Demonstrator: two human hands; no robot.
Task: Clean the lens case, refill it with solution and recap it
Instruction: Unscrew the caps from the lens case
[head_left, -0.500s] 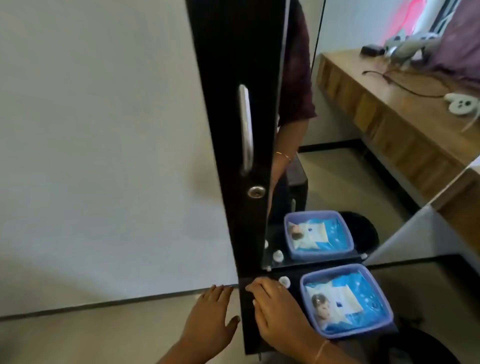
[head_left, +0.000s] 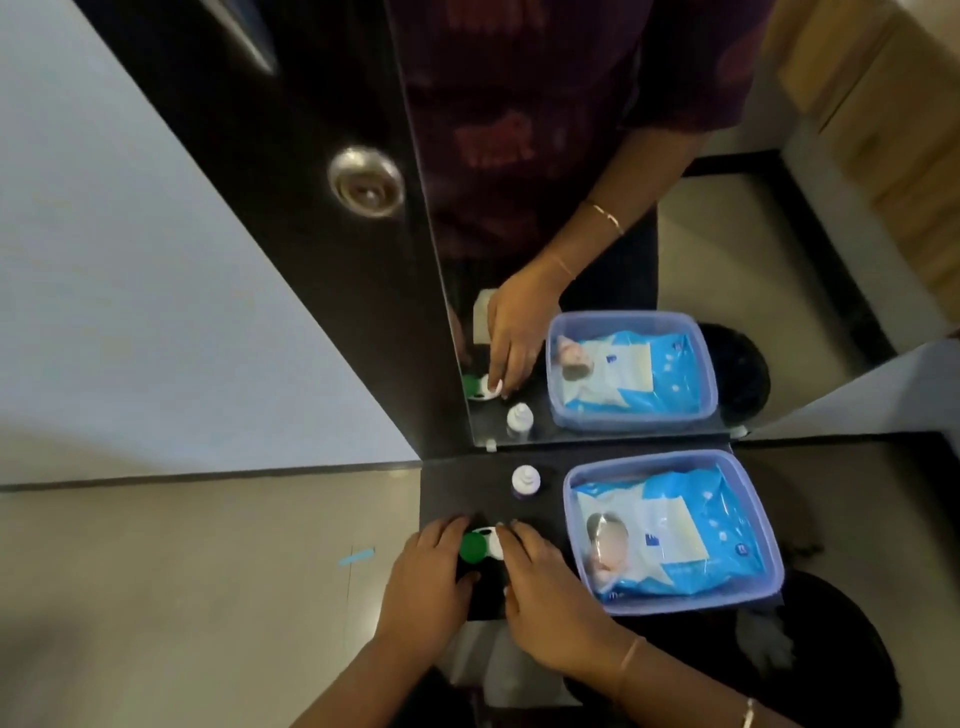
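Note:
A small lens case (head_left: 492, 546) with a green cap (head_left: 472, 546) on its left well and a white cap on its right lies on the black shelf (head_left: 447, 488). My left hand (head_left: 431, 582) holds the green side between fingers and thumb. My right hand (head_left: 545, 597) holds the white side in the same way. A small white solution bottle (head_left: 525, 479) stands upright just behind the case, untouched.
A blue plastic tub (head_left: 753, 519) holding a pack of wipes (head_left: 670, 525) sits to the right on the shelf. A mirror (head_left: 675, 260) rises behind and doubles everything. A dark door with a metal knob (head_left: 366, 181) stands to the left. A black bin (head_left: 841, 654) is below right.
The view has dropped closer to the shelf. My hands covered the case before; now they sit on either side of it and its green and white caps show.

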